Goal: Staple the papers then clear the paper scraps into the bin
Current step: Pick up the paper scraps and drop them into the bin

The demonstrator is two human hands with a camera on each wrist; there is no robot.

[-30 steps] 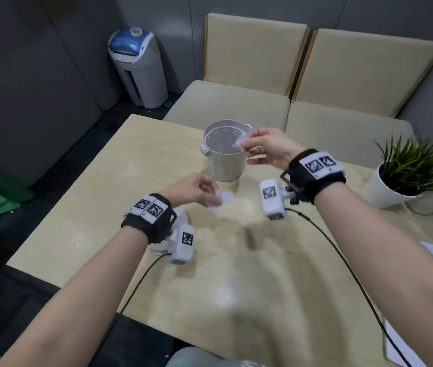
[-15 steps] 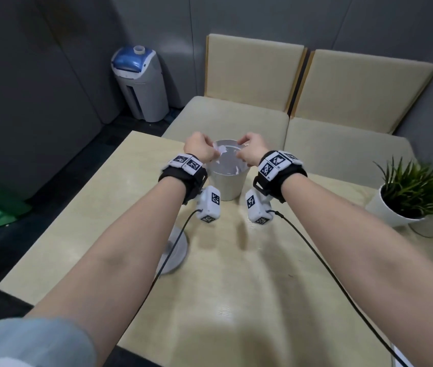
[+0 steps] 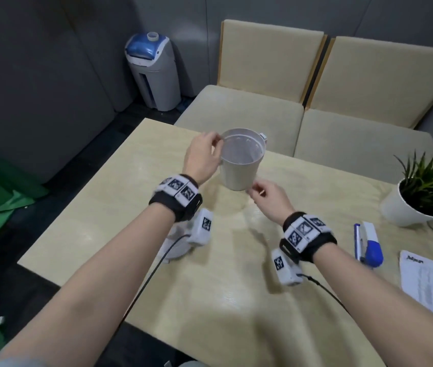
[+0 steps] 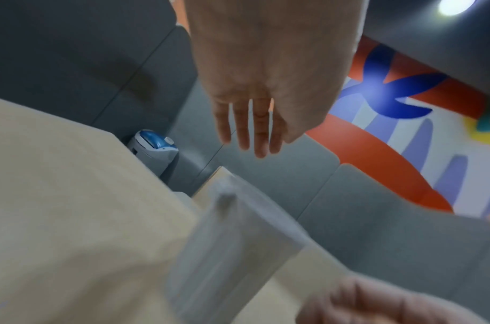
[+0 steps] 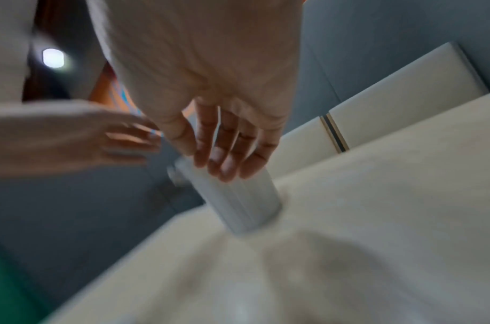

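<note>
The small grey bin [image 3: 240, 168] stands upright at the far middle of the table, blurred in both wrist views [image 4: 238, 236] [image 5: 238, 197]. My left hand [image 3: 216, 144] is beside its left rim with fingers straight and nothing in them [image 4: 252, 144]. Lower down, my right hand [image 3: 256, 189] hovers near the bin's right base, its fingers [image 5: 224, 162] relaxed and empty. I see no paper scraps on the table or in either hand. The blue and white stapler [image 3: 369, 245] lies at the right, next to the printed papers [image 3: 432, 287].
A potted plant [image 3: 422, 197] in a white pot stands at the table's right edge. A flat round grey disc [image 3: 175, 247] lies under my left wrist. Beige seat cushions [image 3: 250, 109] lie behind the table, with a blue-topped appliance [image 3: 151, 72] on the floor at left.
Both hands held scraps over the bin's mouth half a second ago. Now they are empty; the left has shifted to the rim's left side and the right has dropped toward the base.
</note>
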